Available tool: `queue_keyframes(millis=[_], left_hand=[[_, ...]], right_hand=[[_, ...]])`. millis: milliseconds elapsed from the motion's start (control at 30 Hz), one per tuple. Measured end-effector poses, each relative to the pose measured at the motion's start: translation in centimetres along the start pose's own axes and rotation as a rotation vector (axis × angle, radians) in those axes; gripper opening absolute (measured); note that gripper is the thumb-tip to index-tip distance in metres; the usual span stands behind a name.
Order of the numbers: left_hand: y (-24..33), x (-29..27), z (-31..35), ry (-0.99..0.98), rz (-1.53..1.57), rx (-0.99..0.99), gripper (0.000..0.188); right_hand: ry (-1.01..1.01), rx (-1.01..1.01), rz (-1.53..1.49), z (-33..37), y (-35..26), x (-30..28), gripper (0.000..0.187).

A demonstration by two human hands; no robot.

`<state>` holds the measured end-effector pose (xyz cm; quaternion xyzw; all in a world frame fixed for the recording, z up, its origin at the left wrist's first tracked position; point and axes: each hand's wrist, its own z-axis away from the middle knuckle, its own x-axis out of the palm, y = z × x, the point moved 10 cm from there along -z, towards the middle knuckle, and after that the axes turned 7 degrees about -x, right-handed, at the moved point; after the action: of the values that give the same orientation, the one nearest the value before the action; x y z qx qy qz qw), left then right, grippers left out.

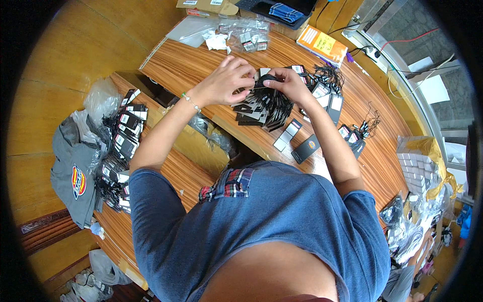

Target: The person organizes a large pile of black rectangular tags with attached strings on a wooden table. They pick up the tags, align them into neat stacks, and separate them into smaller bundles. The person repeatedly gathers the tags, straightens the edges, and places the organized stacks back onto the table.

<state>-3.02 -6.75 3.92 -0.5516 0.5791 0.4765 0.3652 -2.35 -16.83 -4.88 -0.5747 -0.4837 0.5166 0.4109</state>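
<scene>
At the middle of the wooden table, a fanned bundle of black hang tags with dark cords [276, 109] lies under my hands. My right hand [291, 84] is closed, its thumb and fingers gripping the cords at the bundle's top. Just left of it, my left hand [230, 80] has curled fingers, the thumb close to the fingertips. A thin pale strand seems to run from there toward the cords; what the left fingers hold is too small to make out. Nearer my body are a white-and-black tag [288, 135] and a dark tag with a round emblem [305, 149].
More tag bundles lie right [356, 133] and left [126, 133], the left beside a grey garment [75, 171]. Clear plastic bags [244, 32] and an orange booklet [322, 43] are at the back. A plastic-wrapped box [415, 168] stands right. Another person [400, 284] shows lower right.
</scene>
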Motion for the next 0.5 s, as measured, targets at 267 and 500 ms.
queue_keyframes(millis=[267,500], left_hand=[[-0.4,0.4,0.5,0.037,0.000,-0.049,0.013],[-0.7,0.9,0.0,0.100,-0.397,-0.077,0.019]], right_hand=[[0.026,0.040,-0.277,1.2,-0.3,-0.2,0.012],[-0.246,-0.056,-0.033,2.0,-1.4,1.6,0.018]])
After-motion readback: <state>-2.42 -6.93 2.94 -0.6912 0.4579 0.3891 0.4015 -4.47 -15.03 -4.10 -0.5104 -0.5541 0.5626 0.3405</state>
